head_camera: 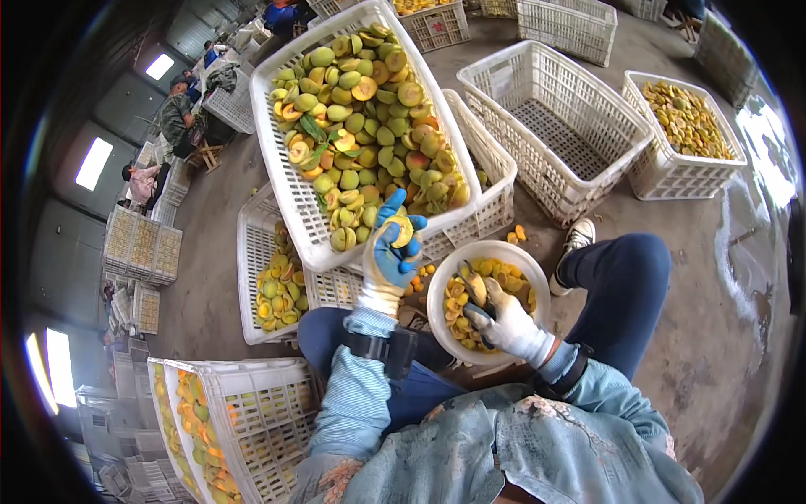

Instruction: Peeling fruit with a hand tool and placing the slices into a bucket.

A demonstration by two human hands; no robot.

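Observation:
My left hand [393, 252], in a blue-coated glove, holds a halved yellow-green fruit [400, 231] by the near edge of a white plastic crate [259, 120] full of halved green and yellow fruit. Several green leaves [313, 129] lie among that fruit. My right hand [507, 318], in a whitish glove, grips a metal hand tool with dark handles [480, 310] and a curved metal end; its exact kind is unclear. The tool is over a round white bucket [434, 315] holding yellow-orange fruit pieces [504, 272].
An empty crate [554, 126] and a crate of yellow pieces [686, 120] stand at the right. Another crate of fruit [249, 315] sits left of my knee, with stacked crates [252, 403] at lower left. Fruit bits [517, 233] lie on the floor. Other people [176, 116] sit at far left.

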